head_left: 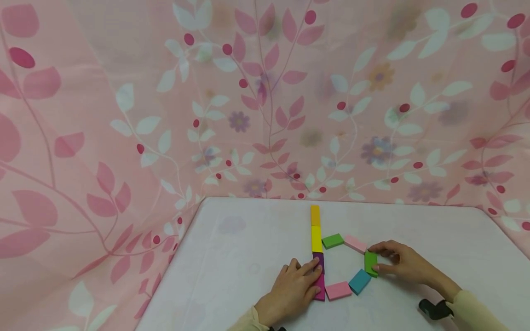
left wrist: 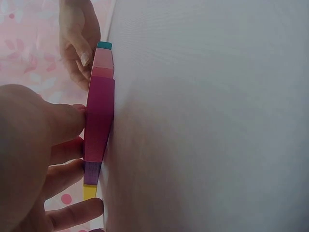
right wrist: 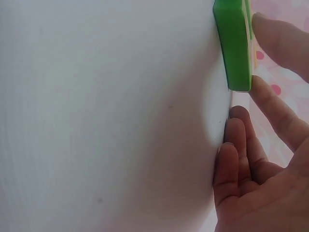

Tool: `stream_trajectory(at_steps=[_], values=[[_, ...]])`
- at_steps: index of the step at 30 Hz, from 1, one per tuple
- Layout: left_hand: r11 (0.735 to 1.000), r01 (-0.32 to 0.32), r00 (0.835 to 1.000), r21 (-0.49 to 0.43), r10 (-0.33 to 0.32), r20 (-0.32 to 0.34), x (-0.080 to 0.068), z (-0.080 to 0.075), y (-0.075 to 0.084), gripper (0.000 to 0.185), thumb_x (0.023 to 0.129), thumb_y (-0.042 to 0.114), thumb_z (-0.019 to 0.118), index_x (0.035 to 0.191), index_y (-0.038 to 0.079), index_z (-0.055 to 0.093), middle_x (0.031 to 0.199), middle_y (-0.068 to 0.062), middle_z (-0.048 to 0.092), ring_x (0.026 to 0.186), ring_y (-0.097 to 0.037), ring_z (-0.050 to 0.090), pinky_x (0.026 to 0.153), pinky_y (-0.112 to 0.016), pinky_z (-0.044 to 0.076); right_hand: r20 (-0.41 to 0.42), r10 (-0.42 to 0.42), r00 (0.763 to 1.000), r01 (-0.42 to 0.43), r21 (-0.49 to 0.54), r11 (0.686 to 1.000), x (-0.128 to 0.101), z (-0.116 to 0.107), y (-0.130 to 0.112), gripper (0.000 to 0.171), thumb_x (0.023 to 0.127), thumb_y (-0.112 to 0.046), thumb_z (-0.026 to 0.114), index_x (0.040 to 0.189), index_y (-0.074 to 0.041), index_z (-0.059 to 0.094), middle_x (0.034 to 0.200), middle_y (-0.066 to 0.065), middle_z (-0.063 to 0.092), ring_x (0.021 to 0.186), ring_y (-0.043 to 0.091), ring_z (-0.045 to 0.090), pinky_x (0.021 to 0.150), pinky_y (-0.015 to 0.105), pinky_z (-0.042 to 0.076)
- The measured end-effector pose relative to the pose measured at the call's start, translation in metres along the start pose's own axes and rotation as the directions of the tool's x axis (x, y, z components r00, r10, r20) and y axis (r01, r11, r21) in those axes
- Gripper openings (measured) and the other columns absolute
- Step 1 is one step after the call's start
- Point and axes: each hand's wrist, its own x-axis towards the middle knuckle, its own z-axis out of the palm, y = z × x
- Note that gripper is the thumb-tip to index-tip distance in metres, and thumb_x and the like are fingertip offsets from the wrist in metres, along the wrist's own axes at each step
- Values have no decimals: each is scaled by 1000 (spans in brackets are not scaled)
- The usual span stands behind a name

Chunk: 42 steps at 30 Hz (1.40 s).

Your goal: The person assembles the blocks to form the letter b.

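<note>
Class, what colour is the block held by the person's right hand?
Green: the block in the right hand shows best in the right wrist view.

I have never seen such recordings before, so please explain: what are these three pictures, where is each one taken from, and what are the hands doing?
There is no machine, only a person's two bare hands. The wide picture comes from a camera on the head, looking down at a white table. The other two come from cameras on the wrists, very close, so the table looks turned sideways. Flat coloured blocks lie on the table: a straight row and a bent chain. The left hand rests its fingers on the magenta block at the row's near end. The right hand pinches a green block with its fingers.
</note>
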Motion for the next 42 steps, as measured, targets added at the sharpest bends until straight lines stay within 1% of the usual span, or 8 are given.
stream_trajectory(at_steps=[11,15,18,20,25,30,36,42], values=[[1000,-5,1000,20,5,-4,4,2,-1,50,108,49,56,156,34,54,168,15,41,102,-9,40,77,-22,31,12,71,997,-71,31,997,-3,-2,-2,45,94,-34,82,133,-16,69,131,4,71,107,4,60,86,24,52],[1000,-5,1000,22,5,-7,4,2,-1,50,108,49,56,156,35,55,168,15,41,102,-9,40,77,-23,31,-64,63,996,-61,32,998,-6,4,-6,50,91,-35,85,134,-18,69,130,4,70,107,7,61,86,24,51],[1000,-3,1000,13,3,-4,3,2,0,49,108,48,56,156,35,54,168,15,41,102,-9,40,78,-23,32,-142,1,990,-3,-8,1000,-9,11,-13,52,84,-33,91,131,-23,70,134,9,65,115,21,59,85,34,53],[1000,-2,1000,5,2,0,3,2,0,49,108,48,56,156,35,55,168,15,41,103,-10,40,79,-23,33,-169,-78,983,72,-39,997,-10,14,-20,52,79,-30,95,127,-25,72,140,15,59,122,34,53,87,50,52],[1000,3,1000,4,-3,3,1,3,-1,49,108,48,56,155,34,55,168,15,41,103,-9,40,79,-23,32,-135,-227,965,219,-68,973,-12,21,-30,51,72,-24,96,118,-31,76,155,26,42,133,51,36,86,80,38],[1000,6,1000,-2,-6,11,1,3,-1,49,108,48,56,155,35,55,168,15,42,103,-9,40,79,-23,33,-71,-203,977,196,-97,976,-14,24,-31,44,74,-29,96,113,-40,78,159,27,40,135,49,33,89,86,34],[1000,14,1000,1,-14,24,1,3,0,50,108,49,56,156,36,54,168,16,40,103,-9,40,79,-24,34,-61,-158,986,150,-107,983,-16,26,-32,40,76,-30,95,109,-45,78,160,25,42,137,48,32,93,87,32],[1000,23,1000,-6,-23,21,0,1,1,50,108,48,57,156,35,54,168,16,40,103,-10,40,79,-24,32,-49,-144,988,139,-94,986,-15,25,-36,47,73,-29,97,113,-44,76,162,23,41,139,47,32,94,87,31]])
